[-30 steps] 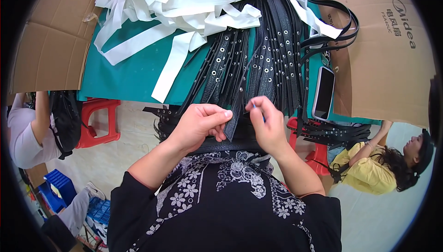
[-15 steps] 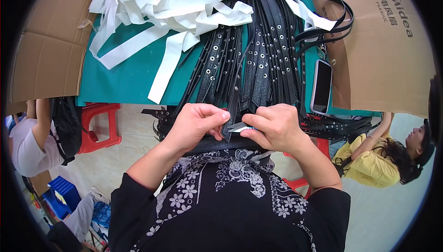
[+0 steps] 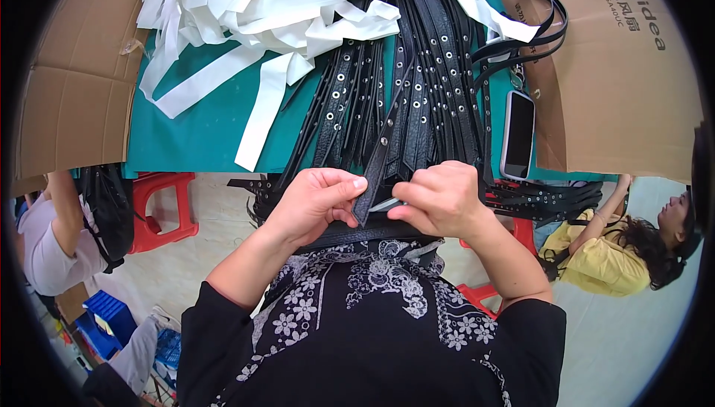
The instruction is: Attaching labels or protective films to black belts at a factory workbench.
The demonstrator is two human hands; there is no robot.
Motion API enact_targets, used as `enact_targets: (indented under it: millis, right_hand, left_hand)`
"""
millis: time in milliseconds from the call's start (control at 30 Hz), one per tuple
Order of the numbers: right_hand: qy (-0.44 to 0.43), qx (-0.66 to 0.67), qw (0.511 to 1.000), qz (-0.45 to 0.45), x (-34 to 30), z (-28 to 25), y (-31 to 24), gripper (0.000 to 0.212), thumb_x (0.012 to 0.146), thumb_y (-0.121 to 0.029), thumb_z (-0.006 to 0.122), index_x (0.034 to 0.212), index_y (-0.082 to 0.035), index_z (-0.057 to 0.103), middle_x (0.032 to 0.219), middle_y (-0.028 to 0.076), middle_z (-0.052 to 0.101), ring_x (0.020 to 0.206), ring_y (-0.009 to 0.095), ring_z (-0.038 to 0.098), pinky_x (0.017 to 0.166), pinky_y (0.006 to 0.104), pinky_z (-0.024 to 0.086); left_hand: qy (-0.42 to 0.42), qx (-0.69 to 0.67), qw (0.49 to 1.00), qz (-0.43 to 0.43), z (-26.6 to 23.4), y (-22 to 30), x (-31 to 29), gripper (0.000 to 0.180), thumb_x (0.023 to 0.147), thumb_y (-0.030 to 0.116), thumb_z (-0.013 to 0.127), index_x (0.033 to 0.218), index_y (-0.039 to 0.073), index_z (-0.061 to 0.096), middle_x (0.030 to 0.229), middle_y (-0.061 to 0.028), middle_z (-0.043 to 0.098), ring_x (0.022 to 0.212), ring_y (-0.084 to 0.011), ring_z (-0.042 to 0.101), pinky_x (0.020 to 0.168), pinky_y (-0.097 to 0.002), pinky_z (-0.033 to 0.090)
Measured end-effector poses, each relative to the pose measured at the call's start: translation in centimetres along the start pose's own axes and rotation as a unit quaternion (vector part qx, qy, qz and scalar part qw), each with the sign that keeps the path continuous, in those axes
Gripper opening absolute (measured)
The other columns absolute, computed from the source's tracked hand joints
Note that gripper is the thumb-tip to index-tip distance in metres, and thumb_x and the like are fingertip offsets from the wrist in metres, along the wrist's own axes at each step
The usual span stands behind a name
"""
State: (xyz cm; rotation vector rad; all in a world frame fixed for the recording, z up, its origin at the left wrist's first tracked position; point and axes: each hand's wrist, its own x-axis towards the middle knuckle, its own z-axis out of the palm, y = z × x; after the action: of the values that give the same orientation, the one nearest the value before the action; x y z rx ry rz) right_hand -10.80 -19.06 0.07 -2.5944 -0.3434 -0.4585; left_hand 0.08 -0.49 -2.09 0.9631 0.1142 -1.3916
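Pinched between thumb and forefinger of left hand (image 3: 316,197): pointed tip of black studded strap (image 3: 375,172), at bench (image 3: 186,135) edge, 6 o'clock. Right hand (image 3: 439,198) closed on small pale tool (image 3: 386,204), touching the tip. Strap bundle (image 3: 417,87) at 12; white strips (image 3: 253,12) at 11; phone (image 3: 517,134) at 2. Step judged: trimming or finishing the tip; steady hold required.

Brown carton (image 3: 625,72) at right, flattened, printed in dark ink on its upper corner. Dark-screened white phone (image 3: 517,134) upright beside its left edge (screen off). Plain brown cardboard (image 3: 67,102) at left.
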Motion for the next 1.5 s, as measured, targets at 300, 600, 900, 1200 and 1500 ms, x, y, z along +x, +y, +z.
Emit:
enact_targets:
  millis: [300, 600, 900, 1200, 1500]
  right_hand:
    - [0.077, 0.623, 0.580, 0.520, 0.1, 3.2, -0.7, 0.024, 0.087, -0.028, 0.052, 0.096, -0.005, 0.054, 0.059, -0.010, 0.034, 0.045, -0.001, 0.025, 0.038, 0.0149, 0.018]
    - [0.094, 0.727, 0.473, 0.488, 0.9, 5.6, -1.7, 0.010, 0.085, -0.019, 0.056, 0.082, -0.010, 0.056, 0.055, -0.011, 0.037, 0.039, -0.001, 0.024, 0.036, 0.0171, 0.015]
    - [0.125, 0.688, 0.543, 0.465, 0.8, 7.2, -1.9, 0.028, 0.088, -0.028, 0.051, 0.101, -0.003, 0.055, 0.065, 0.000, 0.054, 0.044, 0.002, 0.035, 0.041, 0.0161, 0.025]
    - [0.209, 0.721, 0.540, 0.381, 6.3, 2.6, 5.2, 0.024, 0.086, -0.016, 0.052, 0.107, -0.006, 0.051, 0.067, -0.003, 0.055, 0.037, 0.000, 0.032, 0.034, 0.0148, 0.021]
    - [0.248, 0.685, 0.581, 0.363, 2.6, -0.7, 7.6, 0.020, 0.089, -0.024, 0.048, 0.102, -0.009, 0.049, 0.070, 0.000, 0.053, 0.038, 0.000, 0.025, 0.037, 0.0158, 0.020]
  left_hand:
    - [-0.007, 0.025, 0.999, 0.028, -0.6, -0.4, 0.0, 0.013, 0.081, 0.013, 0.061, 0.084, 0.000, 0.062, 0.071, -0.0018, 0.059, 0.059, -0.0078, 0.056, 0.051, -0.0227, 0.050]
    - [-0.041, 0.118, 0.990, 0.060, -2.0, -0.9, -0.1, 0.023, 0.088, 0.019, 0.050, 0.084, -0.002, 0.058, 0.074, -0.0075, 0.060, 0.067, -0.0165, 0.060, 0.063, -0.0282, 0.050]
    - [-0.072, 0.044, 0.992, -0.095, -1.7, 0.1, 0.1, 0.018, 0.086, 0.021, 0.054, 0.093, 0.005, 0.055, 0.061, 0.0006, 0.045, 0.049, -0.0082, 0.041, 0.042, -0.0205, 0.031]
    - [-0.004, 0.589, 0.808, -0.009, -6.0, -0.5, -4.7, 0.025, 0.070, 0.019, 0.071, 0.065, 0.004, 0.052, 0.054, -0.0005, 0.046, 0.051, -0.0066, 0.039, 0.047, -0.0241, 0.036]
    - [-0.002, 0.693, 0.418, -0.587, -35.3, -9.9, -19.1, 0.049, 0.059, 0.053, 0.069, 0.090, 0.015, 0.067, 0.084, -0.0093, 0.064, 0.077, -0.0182, 0.060, 0.070, -0.0320, 0.046]
